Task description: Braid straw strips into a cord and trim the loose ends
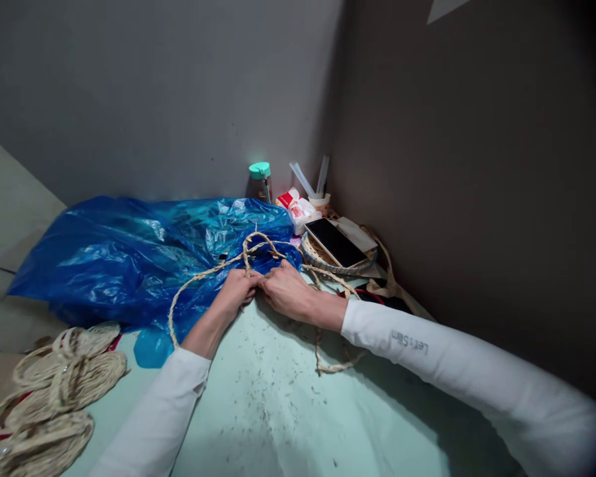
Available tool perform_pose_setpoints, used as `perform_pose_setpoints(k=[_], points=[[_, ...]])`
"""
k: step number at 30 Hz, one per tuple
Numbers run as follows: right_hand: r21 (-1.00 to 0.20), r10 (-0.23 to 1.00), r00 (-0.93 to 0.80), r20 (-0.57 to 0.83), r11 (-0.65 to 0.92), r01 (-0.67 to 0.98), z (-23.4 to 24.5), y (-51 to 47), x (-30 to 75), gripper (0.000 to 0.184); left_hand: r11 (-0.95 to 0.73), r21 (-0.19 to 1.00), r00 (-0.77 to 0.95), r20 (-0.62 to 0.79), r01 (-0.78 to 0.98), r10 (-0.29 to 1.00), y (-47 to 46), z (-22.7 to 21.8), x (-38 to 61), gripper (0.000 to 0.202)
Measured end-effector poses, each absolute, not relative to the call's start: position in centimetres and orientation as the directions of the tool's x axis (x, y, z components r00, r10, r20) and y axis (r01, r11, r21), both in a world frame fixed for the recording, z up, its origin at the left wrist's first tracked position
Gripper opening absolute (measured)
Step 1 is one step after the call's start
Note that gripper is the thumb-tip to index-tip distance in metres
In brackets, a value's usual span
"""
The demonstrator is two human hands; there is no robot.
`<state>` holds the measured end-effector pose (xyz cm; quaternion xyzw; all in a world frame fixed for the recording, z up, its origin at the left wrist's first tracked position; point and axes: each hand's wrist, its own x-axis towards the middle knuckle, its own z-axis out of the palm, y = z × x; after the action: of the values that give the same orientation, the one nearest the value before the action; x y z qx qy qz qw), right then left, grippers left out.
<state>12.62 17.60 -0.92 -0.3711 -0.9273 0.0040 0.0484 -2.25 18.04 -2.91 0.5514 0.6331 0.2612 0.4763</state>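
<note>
The left hand and the right hand are both closed on the rope, touching each other at the near edge of the bag. I judge the twist comes out even with the grips close together and a steady pull, the far loop kept free.
</note>
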Motion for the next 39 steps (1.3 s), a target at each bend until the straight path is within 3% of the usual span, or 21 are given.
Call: perform_pose_setpoints(k=[6,10,26,39], points=[[-0.005,0.632,-0.769,0.092,0.773,0.635,0.5,18.9,12.4,0.019,0.307,0.885,0.112,-0.365,0.351,0.924,18.2,-2.8,-3.1,0.036],[-0.005,0.673,-0.733,0.102,0.737,0.676,0.7,19.6,12.6,0.022,0.288,0.895,0.152,-0.355,0.341,0.922,18.1,-2.9,-3.2,0.034],[-0.035,0.807,-0.588,0.056,0.59,0.807,0.4,20.1,13.4,0.021,0.047,0.813,-0.01,-0.05,0.58,0.999,18.2,-4.9,-1.4,0.035],[-0.065,0.848,-0.53,0.03,0.53,0.845,-1.2,16.3,13.3,0.025,-0.031,0.751,0.028,0.016,0.659,0.999,17.6,-3.8,-1.3,0.033]])
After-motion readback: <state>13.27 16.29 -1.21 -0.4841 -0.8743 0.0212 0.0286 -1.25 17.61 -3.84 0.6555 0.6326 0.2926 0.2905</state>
